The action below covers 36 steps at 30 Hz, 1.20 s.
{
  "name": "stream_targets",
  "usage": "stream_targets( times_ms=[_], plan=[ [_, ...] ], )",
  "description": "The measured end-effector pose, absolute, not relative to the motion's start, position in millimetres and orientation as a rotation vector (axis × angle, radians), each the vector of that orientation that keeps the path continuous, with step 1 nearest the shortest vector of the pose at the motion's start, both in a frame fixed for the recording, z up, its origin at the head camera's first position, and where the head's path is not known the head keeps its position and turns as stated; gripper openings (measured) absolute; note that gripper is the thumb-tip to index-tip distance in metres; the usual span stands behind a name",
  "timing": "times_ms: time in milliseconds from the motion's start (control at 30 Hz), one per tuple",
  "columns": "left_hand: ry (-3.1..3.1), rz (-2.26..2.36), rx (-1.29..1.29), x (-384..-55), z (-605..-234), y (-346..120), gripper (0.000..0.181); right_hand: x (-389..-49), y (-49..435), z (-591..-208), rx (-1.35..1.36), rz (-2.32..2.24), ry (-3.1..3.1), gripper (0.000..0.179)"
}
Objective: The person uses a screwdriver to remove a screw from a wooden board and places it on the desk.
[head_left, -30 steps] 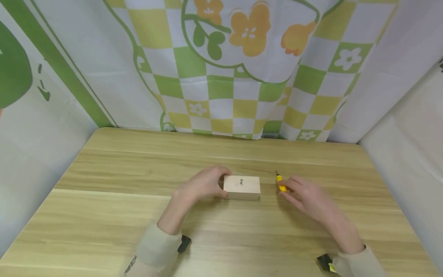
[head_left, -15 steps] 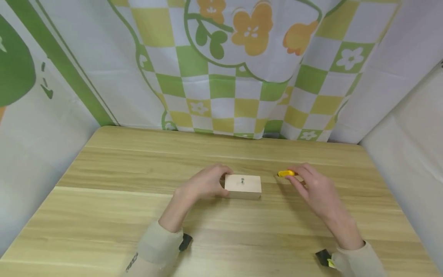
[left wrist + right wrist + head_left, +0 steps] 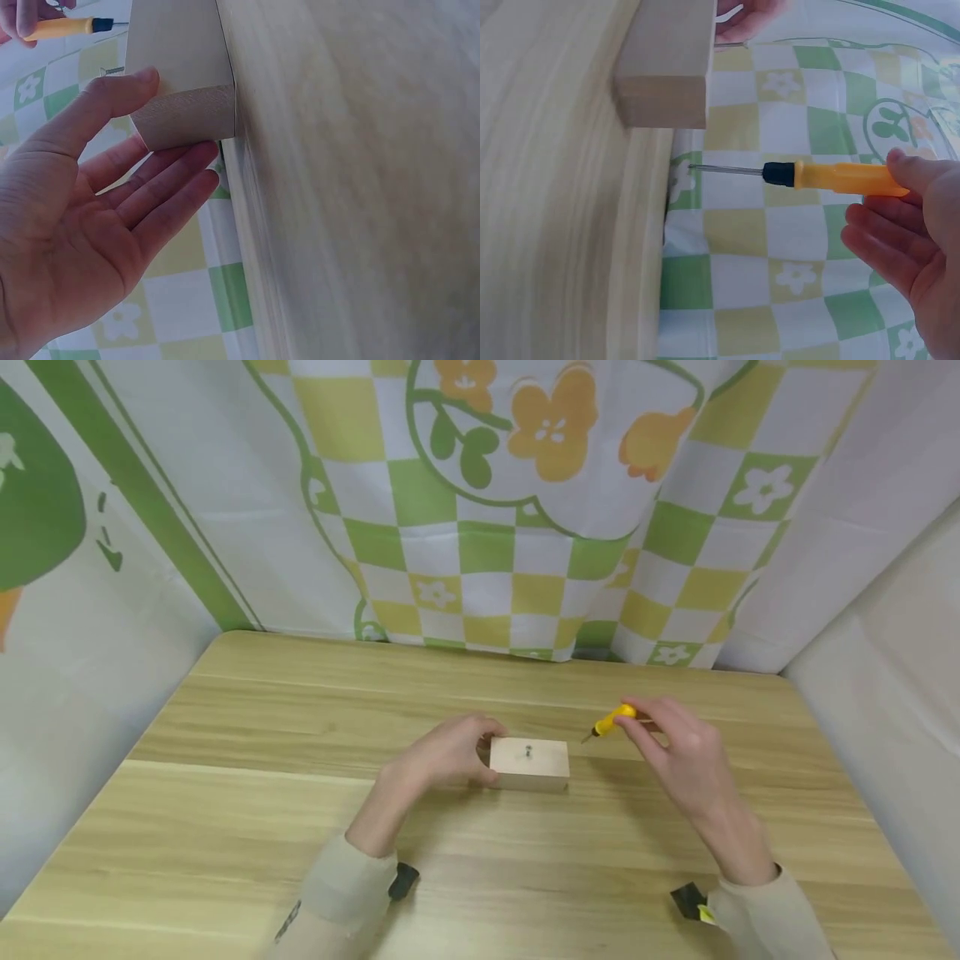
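A pale wooden block (image 3: 529, 760) lies on the table, with a screw (image 3: 528, 749) standing up out of its top face. My left hand (image 3: 450, 756) holds the block's left end, thumb on the near side and fingers on the far side; the left wrist view shows the thumb (image 3: 142, 84) against the wood. To the right of the block, my right hand (image 3: 686, 752) pinches a yellow screwdriver (image 3: 847, 178) by the end of its handle. Its thin metal shaft points down and left, the tip above the table close to the block's right end.
The wood-grain table (image 3: 300, 827) spreads around both hands. Behind it hangs a checked, flowered curtain (image 3: 487, 547), and pale cloth walls rise at left and right. A black wrist device (image 3: 688, 902) sits at the right cuff.
My right hand has lifted the yellow screwdriver from the table and swung its tip round towards the block. The left hand has stayed on the block.
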<state>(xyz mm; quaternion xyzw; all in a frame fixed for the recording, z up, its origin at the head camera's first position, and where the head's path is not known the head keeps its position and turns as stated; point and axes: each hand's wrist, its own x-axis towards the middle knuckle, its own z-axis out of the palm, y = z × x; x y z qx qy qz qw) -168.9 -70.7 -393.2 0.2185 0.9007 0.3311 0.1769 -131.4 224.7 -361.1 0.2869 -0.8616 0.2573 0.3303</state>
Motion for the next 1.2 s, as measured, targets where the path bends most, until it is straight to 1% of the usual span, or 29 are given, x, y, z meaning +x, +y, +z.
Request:
stream_targets(
  times_ms=[133, 267, 400, 467, 533, 767, 900, 933, 1100, 1200],
  plan=[
    [2.537, 0.949, 0.62, -169.0, -393.0, -71.2, 0.058, -133.0, 220.8, -356.0, 0.76, 0.727, -2.189, 0.024],
    [2.538, 0.953, 0.621, -169.4, -393.2, -71.6, 0.056, -135.0, 213.2, -348.7, 0.786, 0.783, -2.109, 0.03],
    [2.54, 0.951, 0.623, -170.1, -393.1, -71.8, 0.056, -136.8, 203.9, -340.8, 0.821, 0.845, -2.074, 0.025],
    [2.544, 0.942, 0.629, -170.6, -393.4, -71.9, 0.056, -137.9, 199.3, -337.2, 0.847, 0.851, -2.064, 0.033],
    [2.551, 0.936, 0.634, -171.1, -393.7, -71.9, 0.055, -138.9, 195.0, -334.6, 0.868, 0.847, -2.058, 0.036],
    [2.542, 0.954, 0.646, -172.3, -394.9, -71.1, 0.048, -141.2, 182.9, -331.7, 0.944, 0.869, -2.025, 0.025],
    [2.531, 0.965, 0.646, -172.7, -396.0, -71.3, 0.047, -142.8, 177.2, -332.8, 0.972, 0.86, -2.002, 0.036],
    [2.529, 0.967, 0.645, -172.9, -396.2, -71.2, 0.047, -143.1, 176.4, -332.9, 0.976, 0.853, -2.005, 0.036],
    [2.523, 0.967, 0.653, -173.5, -396.5, -71.5, 0.047, -143.1, 172.1, -331.7, 0.972, 0.842, -2.078, 0.024],
    [2.527, 0.962, 0.65, -173.3, -396.5, -72.1, 0.05, -143.1, 167.5, -329.9, 0.958, 0.882, -2.151, 0.031]
  ],
)
